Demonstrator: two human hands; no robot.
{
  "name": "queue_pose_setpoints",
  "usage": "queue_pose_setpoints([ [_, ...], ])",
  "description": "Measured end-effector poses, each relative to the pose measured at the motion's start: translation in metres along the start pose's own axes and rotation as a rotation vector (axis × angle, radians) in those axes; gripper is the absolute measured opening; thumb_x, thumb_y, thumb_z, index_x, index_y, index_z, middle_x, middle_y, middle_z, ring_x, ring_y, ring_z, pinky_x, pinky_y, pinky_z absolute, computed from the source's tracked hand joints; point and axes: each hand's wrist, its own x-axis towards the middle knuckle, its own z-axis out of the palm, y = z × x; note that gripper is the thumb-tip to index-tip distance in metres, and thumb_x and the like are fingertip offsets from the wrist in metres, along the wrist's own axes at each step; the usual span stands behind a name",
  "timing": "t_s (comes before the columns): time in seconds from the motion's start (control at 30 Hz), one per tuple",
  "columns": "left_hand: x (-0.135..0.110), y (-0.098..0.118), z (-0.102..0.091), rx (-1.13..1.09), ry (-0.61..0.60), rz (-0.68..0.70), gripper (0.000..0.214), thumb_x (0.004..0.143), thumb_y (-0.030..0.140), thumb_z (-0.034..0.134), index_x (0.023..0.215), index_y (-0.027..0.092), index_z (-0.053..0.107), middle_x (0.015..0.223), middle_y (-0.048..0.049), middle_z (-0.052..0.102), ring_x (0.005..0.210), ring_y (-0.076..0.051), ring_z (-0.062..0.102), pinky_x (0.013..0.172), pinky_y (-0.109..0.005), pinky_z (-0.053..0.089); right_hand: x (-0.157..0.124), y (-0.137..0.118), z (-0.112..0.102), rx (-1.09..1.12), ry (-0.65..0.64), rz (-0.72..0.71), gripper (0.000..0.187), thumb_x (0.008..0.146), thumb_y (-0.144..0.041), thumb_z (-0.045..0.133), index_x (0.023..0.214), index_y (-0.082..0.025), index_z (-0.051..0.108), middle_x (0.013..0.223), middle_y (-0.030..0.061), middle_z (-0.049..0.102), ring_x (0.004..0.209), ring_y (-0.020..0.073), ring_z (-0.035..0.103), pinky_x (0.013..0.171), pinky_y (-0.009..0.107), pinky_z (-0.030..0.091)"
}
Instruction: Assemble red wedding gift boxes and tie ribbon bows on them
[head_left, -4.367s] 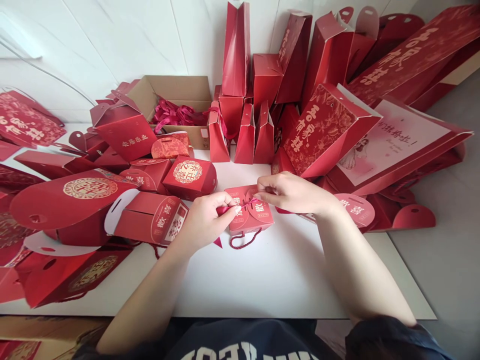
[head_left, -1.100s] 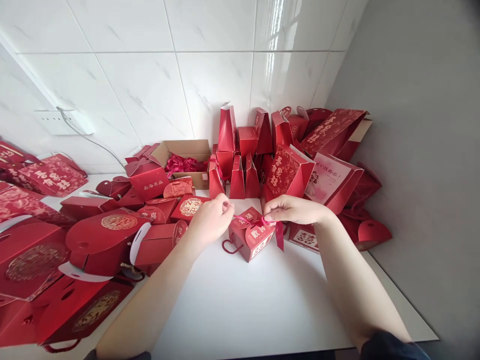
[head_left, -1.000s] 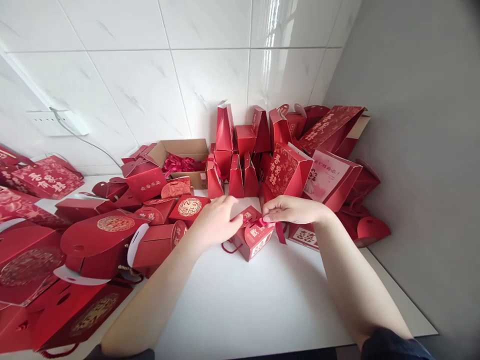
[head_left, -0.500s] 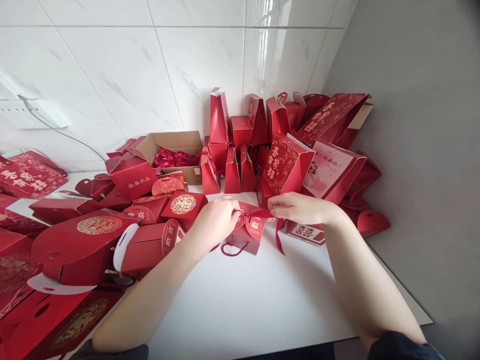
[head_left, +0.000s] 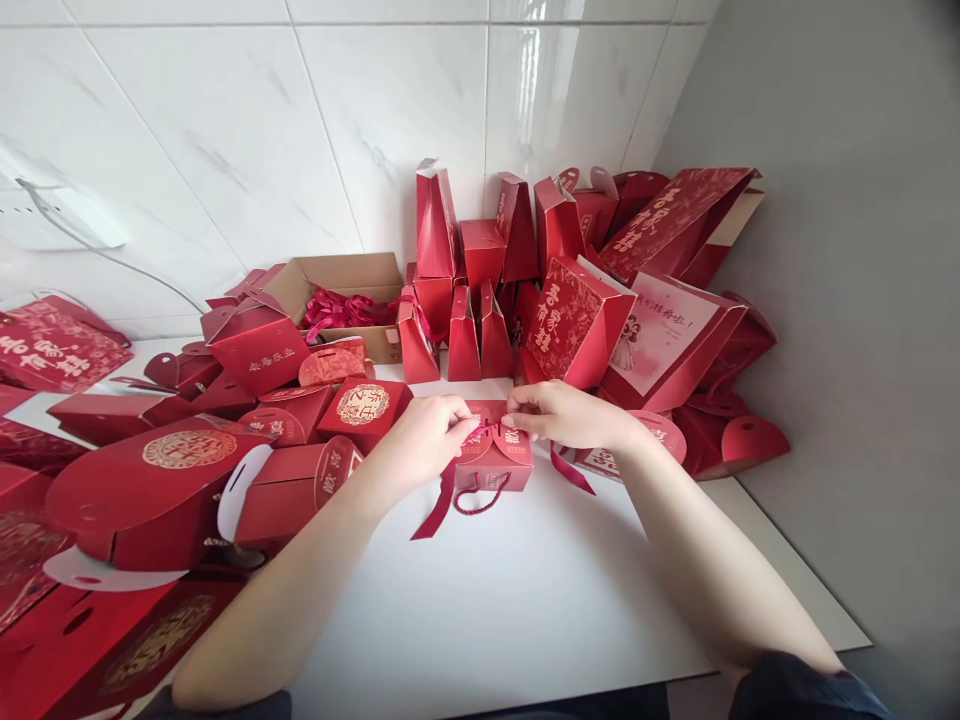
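Note:
A small red gift box (head_left: 495,472) with curved top flaps and a cord handle stands on the white table in front of me. Its top is crossed by a dark red ribbon (head_left: 433,512), which passes through the slots between the flaps. My left hand (head_left: 431,437) pinches the ribbon at the left of the box top, and one tail hangs down beside the box. At the right side, my right hand (head_left: 562,415) pinches the other part of the ribbon, its tail trailing over the table. Both hands are close together just above the flaps.
Behind the box, several red boxes (head_left: 465,335) stand stacked against the tiled wall. An open cardboard box (head_left: 341,268) holds a heap of ribbons. Larger red boxes (head_left: 150,480) crowd the left side, and red bags (head_left: 675,330) lean at the right by a grey panel.
My right hand has moved left, closer to my left hand, and the ribbon between them is shorter. The left ribbon tail now hangs in plain sight. The view has shifted slightly.

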Motion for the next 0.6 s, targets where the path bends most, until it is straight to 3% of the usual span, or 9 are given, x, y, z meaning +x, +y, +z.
queue_pose_setpoints([
  [0.13, 0.0, -0.007, 0.005, -0.175, -0.027, -0.115, 0.036, 0.086, 0.047, 0.054, 0.064, 0.019, 0.048, 0.058, 0.0025, 0.049, 0.052, -0.012, 0.042, 0.051, -0.024, 0.03, -0.001, 0.002, -0.002, 0.085, -0.059, 0.039, 0.03, 0.091, -0.044, 0.047, 0.073, -0.021, 0.054, 0.07, -0.0012, 0.058, 0.061, 0.0132, 0.049, 0.061, 0.027, 0.037],
  [0.3, 0.004, -0.022, 0.013, -0.501, 0.024, -0.124, 0.04, 0.085, 0.053, 0.055, 0.066, 0.018, 0.047, 0.062, 0.0034, 0.046, 0.056, -0.011, 0.041, 0.057, -0.023, 0.034, -0.001, 0.0, -0.003, 0.17, -0.066, 0.046, 0.032, 0.091, -0.043, 0.048, 0.068, -0.021, 0.05, 0.06, -0.0034, 0.05, 0.055, 0.0117, 0.043, 0.057, 0.027, 0.035],
  [0.5, 0.002, -0.042, 0.013, -0.27, 0.127, -0.208, 0.051, 0.081, 0.059, 0.06, 0.055, 0.016, 0.049, 0.054, 0.0024, 0.047, 0.052, -0.01, 0.04, 0.056, -0.025, 0.031, 0.001, 0.005, -0.001, 0.242, -0.114, 0.14, 0.037, 0.09, -0.047, 0.049, 0.064, -0.02, 0.047, 0.059, -0.0009, 0.057, 0.055, 0.0125, 0.048, 0.057, 0.028, 0.038],
  [0.6, -0.004, -0.044, 0.007, -0.342, 0.103, -0.221, 0.049, 0.082, 0.06, 0.059, 0.061, 0.015, 0.06, 0.059, 0.0008, 0.055, 0.056, -0.012, 0.047, 0.06, -0.025, 0.036, 0.002, 0.009, 0.0, 0.292, -0.136, 0.14, 0.038, 0.089, -0.049, 0.05, 0.065, -0.02, 0.048, 0.061, 0.0001, 0.057, 0.056, 0.0127, 0.05, 0.056, 0.028, 0.039],
])
